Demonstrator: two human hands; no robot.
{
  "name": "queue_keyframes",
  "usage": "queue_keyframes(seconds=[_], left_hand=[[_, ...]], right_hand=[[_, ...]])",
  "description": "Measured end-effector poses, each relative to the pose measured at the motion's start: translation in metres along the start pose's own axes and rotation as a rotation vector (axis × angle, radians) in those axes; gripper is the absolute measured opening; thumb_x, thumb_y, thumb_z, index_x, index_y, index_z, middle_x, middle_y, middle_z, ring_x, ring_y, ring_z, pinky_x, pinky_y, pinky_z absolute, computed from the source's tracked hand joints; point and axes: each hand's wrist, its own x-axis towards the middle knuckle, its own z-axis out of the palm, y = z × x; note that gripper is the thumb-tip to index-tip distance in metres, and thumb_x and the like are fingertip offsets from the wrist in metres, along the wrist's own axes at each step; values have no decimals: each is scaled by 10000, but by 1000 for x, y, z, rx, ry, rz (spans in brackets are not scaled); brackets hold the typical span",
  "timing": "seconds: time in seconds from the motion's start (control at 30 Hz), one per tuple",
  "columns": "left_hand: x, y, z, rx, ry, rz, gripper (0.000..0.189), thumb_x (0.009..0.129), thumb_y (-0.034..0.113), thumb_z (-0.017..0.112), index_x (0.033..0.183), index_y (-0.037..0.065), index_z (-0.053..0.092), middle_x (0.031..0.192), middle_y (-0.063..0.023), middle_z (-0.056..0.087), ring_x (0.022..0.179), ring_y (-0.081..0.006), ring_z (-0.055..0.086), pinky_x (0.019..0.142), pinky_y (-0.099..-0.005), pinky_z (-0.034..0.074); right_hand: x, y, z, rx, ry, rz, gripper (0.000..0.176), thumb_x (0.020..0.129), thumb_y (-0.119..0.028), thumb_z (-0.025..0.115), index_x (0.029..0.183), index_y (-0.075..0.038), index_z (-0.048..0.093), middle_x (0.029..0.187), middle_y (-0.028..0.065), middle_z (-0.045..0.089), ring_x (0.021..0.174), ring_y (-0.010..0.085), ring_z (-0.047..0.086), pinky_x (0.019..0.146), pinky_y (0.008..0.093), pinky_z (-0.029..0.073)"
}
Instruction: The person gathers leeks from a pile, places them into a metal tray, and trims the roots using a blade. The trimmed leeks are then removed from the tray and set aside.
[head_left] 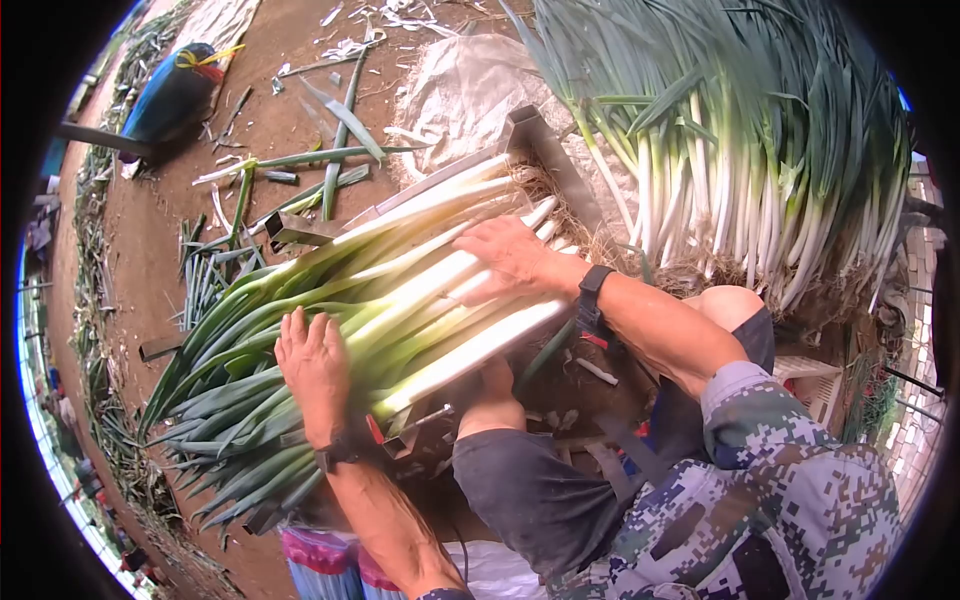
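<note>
A thick bundle of long green onions (pixel 400 290) lies across a metal frame (pixel 552 165), white root ends at the upper right and green leaves at the lower left. My left hand (pixel 313 365) rests on the green part with its fingers spread. Over the white stalks near the roots lies my right hand (pixel 510 255), its fingers stretched out and flat on them. The undersides of both palms are hidden.
A large heap of green onions (pixel 720 180) stands at the upper right, beside a pale sheet (pixel 465 85). Loose leaves (pixel 340 150) litter the dirt floor. A blue bundle (pixel 170 95) is at the upper left, purple-topped bags (pixel 320 555) at the bottom.
</note>
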Motion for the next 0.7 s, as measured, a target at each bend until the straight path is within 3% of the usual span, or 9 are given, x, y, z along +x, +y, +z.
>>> queue_keyframes(seconds=[0.1, 0.13, 0.23, 0.4, 0.5, 0.53, 0.63, 0.67, 0.7], left_hand=[[5, 1, -1, 18, 23, 33, 286, 982, 277, 552, 1152, 119, 719, 1417, -193, 562, 1357, -376, 469, 1137, -484, 335], [1, -3, 1, 35, 20, 41, 300, 993, 284, 536, 1166, 117, 716, 1422, -188, 559, 1362, -379, 463, 1135, -485, 333], [-3, -4, 3, 31, 41, 45, 292, 983, 240, 528, 1168, 110, 712, 1438, -167, 550, 1369, -364, 458, 1137, -479, 327], [-11, 2, -14, 34, 21, 50, 294, 967, 203, 539, 1195, 97, 693, 1413, -163, 565, 1331, -358, 489, 1128, -475, 341], [-13, 1, -16, 25, 35, 51, 321, 974, 214, 543, 1235, 77, 670, 1388, -178, 574, 1298, -362, 506, 1119, -470, 351], [-17, 0, -19, 24, 44, 35, 326, 977, 219, 545, 1243, 75, 667, 1387, -181, 573, 1293, -364, 509, 1118, -470, 352], [-22, -6, -21, 30, 63, 41, 343, 984, 239, 551, 1262, 71, 663, 1383, -193, 574, 1274, -378, 519, 1109, -473, 366], [-22, -6, -21, 24, 62, 39, 344, 985, 241, 551, 1261, 71, 664, 1385, -195, 574, 1276, -379, 518, 1107, -474, 368], [-18, -2, -16, 6, 67, 41, 344, 986, 242, 550, 1261, 71, 666, 1387, -197, 573, 1278, -380, 517, 1106, -475, 371]], right_hand=[[2, 8, 7, 68, -101, 94, 724, 906, -663, 568, 1267, -37, 615, 1263, 167, 621, 1225, 346, 539, 1050, 478, 375], [15, 12, -11, 161, -326, 140, 540, 995, -556, 491, 1187, -82, 663, 1168, 164, 657, 1165, 350, 570, 990, 491, 419], [13, 19, -31, 175, -270, 138, 476, 1024, -525, 447, 1143, -136, 695, 1115, 141, 674, 1111, 348, 594, 948, 489, 445], [31, 19, -40, 275, -440, 310, 329, 943, -418, 595, 1059, -145, 739, 936, 131, 732, 957, 359, 676, 875, 492, 486], [33, 19, -59, 75, -466, 251, 353, 951, -456, 589, 1061, -160, 747, 973, 132, 733, 981, 347, 674, 869, 486, 492], [23, 27, -56, 89, -273, 210, 373, 948, -486, 595, 1040, -164, 760, 994, 130, 731, 1012, 345, 667, 877, 495, 489], [30, 25, -47, -93, -340, 263, 380, 941, -507, 607, 1026, -172, 766, 1034, 117, 727, 1045, 360, 653, 902, 495, 480], [32, 21, -51, -94, -407, 296, 406, 937, -489, 628, 1123, -142, 728, 1066, 139, 715, 1048, 381, 648, 916, 486, 484], [30, 25, -48, -37, -300, 200, 426, 943, -486, 627, 1157, -126, 707, 1070, 143, 714, 1044, 369, 654, 913, 477, 493]])
